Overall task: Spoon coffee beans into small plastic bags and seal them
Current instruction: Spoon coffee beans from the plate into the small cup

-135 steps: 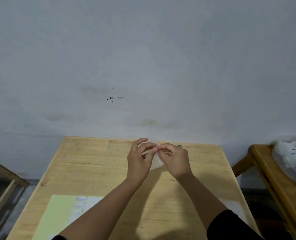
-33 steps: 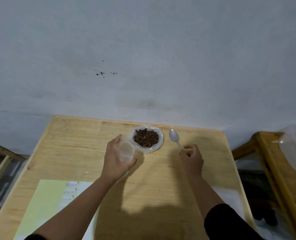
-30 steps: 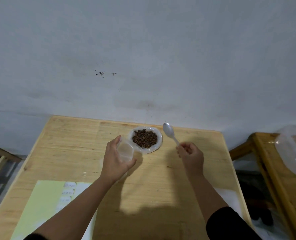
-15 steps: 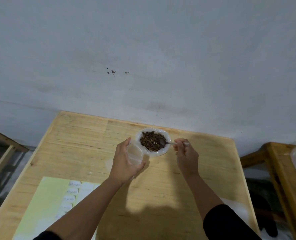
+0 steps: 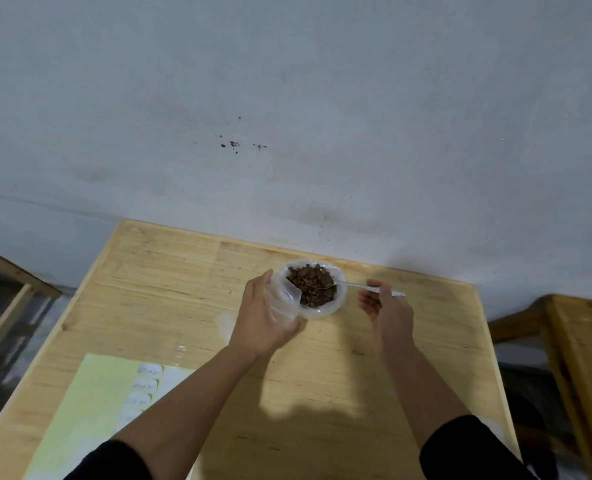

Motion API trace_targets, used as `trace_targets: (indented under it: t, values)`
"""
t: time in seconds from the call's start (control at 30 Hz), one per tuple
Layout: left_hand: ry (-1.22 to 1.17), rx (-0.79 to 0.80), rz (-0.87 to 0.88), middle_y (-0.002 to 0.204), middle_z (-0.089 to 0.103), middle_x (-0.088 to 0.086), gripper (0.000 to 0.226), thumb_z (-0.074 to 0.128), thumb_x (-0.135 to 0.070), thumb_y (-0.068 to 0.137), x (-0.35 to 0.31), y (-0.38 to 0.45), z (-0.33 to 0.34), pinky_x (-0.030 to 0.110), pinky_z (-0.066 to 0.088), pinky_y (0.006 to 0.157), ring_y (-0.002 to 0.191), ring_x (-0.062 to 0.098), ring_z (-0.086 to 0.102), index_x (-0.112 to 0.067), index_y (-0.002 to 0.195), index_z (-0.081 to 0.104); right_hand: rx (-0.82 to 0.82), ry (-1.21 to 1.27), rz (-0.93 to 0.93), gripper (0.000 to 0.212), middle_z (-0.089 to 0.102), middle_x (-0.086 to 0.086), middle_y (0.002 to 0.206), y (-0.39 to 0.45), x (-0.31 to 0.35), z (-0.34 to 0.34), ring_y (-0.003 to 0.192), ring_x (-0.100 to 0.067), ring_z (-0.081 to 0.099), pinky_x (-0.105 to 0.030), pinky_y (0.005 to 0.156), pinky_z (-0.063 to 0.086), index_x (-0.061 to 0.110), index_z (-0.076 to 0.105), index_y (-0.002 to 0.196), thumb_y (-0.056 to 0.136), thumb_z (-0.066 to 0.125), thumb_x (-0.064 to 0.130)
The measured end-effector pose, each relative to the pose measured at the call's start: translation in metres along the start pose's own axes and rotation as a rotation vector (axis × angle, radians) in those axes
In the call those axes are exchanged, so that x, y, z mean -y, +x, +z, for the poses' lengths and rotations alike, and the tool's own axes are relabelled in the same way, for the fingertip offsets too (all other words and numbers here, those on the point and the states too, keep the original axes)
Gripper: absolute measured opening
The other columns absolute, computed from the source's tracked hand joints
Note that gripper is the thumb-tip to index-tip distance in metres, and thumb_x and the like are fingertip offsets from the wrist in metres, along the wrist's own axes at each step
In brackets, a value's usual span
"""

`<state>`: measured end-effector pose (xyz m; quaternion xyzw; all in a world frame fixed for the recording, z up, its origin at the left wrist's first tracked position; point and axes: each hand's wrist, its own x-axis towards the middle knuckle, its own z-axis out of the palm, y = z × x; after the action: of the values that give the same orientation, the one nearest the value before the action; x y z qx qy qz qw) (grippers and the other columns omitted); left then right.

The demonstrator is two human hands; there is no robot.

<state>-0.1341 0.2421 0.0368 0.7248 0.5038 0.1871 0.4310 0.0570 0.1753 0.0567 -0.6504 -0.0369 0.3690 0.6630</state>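
Nearest me, a pale green sheet [image 5: 90, 403] carrying white labels [image 5: 145, 386] lies on the wooden surface [image 5: 183, 289]. My 2 forearms reach forward from dark sleeves. My left hand [image 5: 261, 320] curls around a small clear plastic bag [image 5: 284, 301], its mouth tipped against the white bowl [image 5: 322, 311]. My right hand [image 5: 388, 306] pinches the spoon [image 5: 363, 287] handle, its tip down among the coffee beans [image 5: 311, 284] in the bowl. Beyond stands a grey wall [image 5: 287, 98].

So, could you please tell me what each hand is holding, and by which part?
The left hand grips the small clear plastic bag around its body; the right hand pinches the silver metal spoon by its handle end.
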Motion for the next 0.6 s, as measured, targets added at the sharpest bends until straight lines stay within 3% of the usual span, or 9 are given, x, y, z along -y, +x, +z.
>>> trace_targets:
  t: [0.23,0.4,0.5,0.6]
  values:
    - [0.029,-0.008,0.042,0.138,0.026,0.000,0.107,0.075,-0.050,0.063,0.003,0.003,0.003,0.018,0.029,0.097,0.125,0.011,0.032,-0.019,0.146,0.016,0.179,-0.144,-0.146,0.029,0.062,-0.010,0.069,-0.019,0.009,0.002,0.060,-0.015,0.059,-0.022,0.058,0.051,0.006,0.063,0.084,0.099,0.039,0.013]
    - [0.059,-0.022,0.060,0.139,0.027,-0.002,0.105,0.075,-0.054,0.067,0.007,-0.003,0.002,0.016,0.028,0.098,0.122,0.005,0.030,-0.020,0.146,0.015,0.305,-0.229,-0.266,0.028,0.064,-0.007,0.076,-0.026,0.004,-0.005,0.068,-0.015,0.060,-0.025,0.065,0.052,0.010,0.065,0.089,0.099,0.038,0.011]
    - [0.062,-0.021,0.066,0.141,0.026,-0.001,0.104,0.073,-0.055,0.069,0.010,-0.007,0.001,0.017,0.029,0.098,0.124,0.008,0.031,-0.019,0.147,0.014,0.222,-0.177,-0.283,0.028,0.063,-0.007,0.079,-0.023,0.005,-0.006,0.071,-0.011,0.061,-0.022,0.066,0.054,0.011,0.064,0.090,0.099,0.037,0.010]
    - [0.045,-0.023,0.062,0.141,0.025,-0.002,0.104,0.076,-0.050,0.068,0.011,-0.010,-0.001,0.018,0.030,0.096,0.124,0.008,0.032,-0.020,0.147,0.015,0.068,-0.344,-0.386,0.028,0.062,-0.001,0.075,-0.013,-0.004,-0.009,0.065,-0.005,0.059,-0.027,0.068,0.055,0.018,0.064,0.088,0.098,0.040,0.009]
